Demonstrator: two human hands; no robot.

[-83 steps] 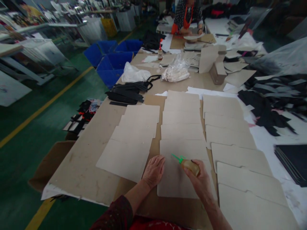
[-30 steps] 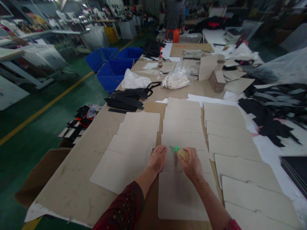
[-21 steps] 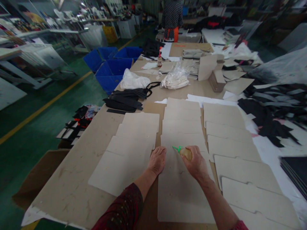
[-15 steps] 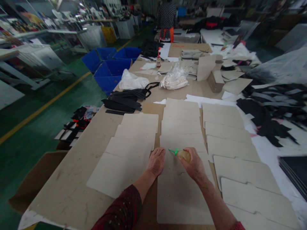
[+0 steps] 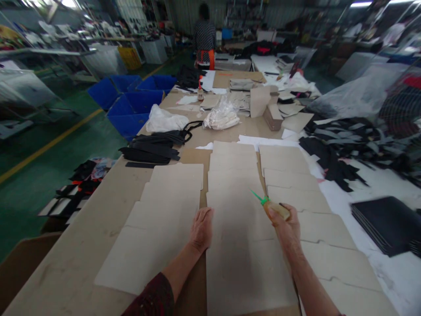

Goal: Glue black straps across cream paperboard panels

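My right hand (image 5: 289,228) is closed around a yellowish squeeze glue bottle (image 5: 279,211) with a green nozzle. The nozzle points up and left, above the right side of the middle row of overlapping grey-beige boards (image 5: 243,272). At that row's left edge, my left hand (image 5: 201,228) has its fingers bent and pressed together on a board's edge; the fingertips are partly hidden. Another row of boards (image 5: 164,219) lies left of this hand. A third row (image 5: 332,224) is to the right, partly behind my right forearm.
Black strips (image 5: 151,147), a white bag (image 5: 166,118) and a clear plastic bag of pale pieces (image 5: 222,114) lie farther up the table. Stacked dark panels (image 5: 383,224) and black scraps (image 5: 332,162) are on the right. Blue bins (image 5: 131,109) stand left. A person (image 5: 204,41) stands far back.
My right hand has moved right with the bottle, and the nozzle now tilts more upward. My left hand stays at the middle row's left edge. The whole view has shifted.
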